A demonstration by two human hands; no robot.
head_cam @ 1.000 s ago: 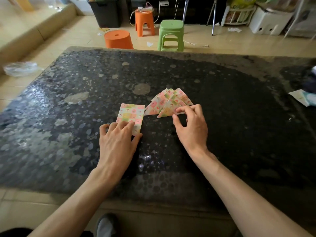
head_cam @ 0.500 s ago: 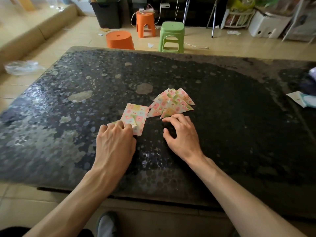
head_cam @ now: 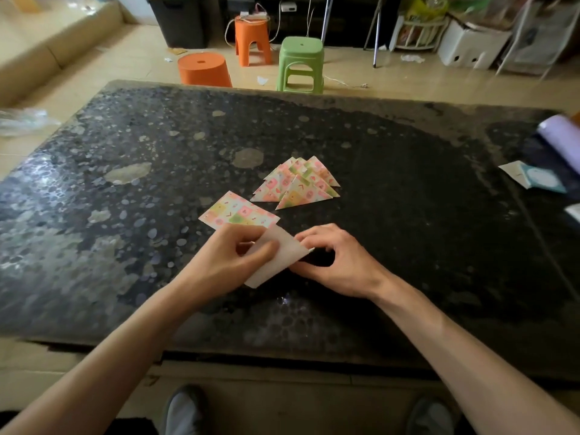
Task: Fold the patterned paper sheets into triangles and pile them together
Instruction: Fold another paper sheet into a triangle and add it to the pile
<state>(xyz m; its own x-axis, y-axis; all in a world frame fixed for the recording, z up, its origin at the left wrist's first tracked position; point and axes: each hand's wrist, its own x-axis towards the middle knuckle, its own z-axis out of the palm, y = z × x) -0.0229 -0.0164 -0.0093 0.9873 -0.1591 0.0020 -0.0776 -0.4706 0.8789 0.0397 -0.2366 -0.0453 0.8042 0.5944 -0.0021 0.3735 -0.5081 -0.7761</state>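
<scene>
Both hands meet over the near part of the table (head_cam: 408, 221): on my feed the left hand (head_cam: 226, 262) pinches one patterned sheet (head_cam: 282, 257) between thumb and fingers, and the right hand (head_cam: 335, 265) seems to nip its right corner (the pale underside faces me). Flat unfolded sheets (head_cam: 238, 211) lie just beyond the left hand, and the pile of folded triangles (head_cam: 298, 185) sits a little farther back.

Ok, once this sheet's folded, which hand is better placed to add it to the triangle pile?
Probably the right hand: it pinches the sheet and lies closer to the triangle pile. The left hand grips it beside the unfolded stack.
</scene>
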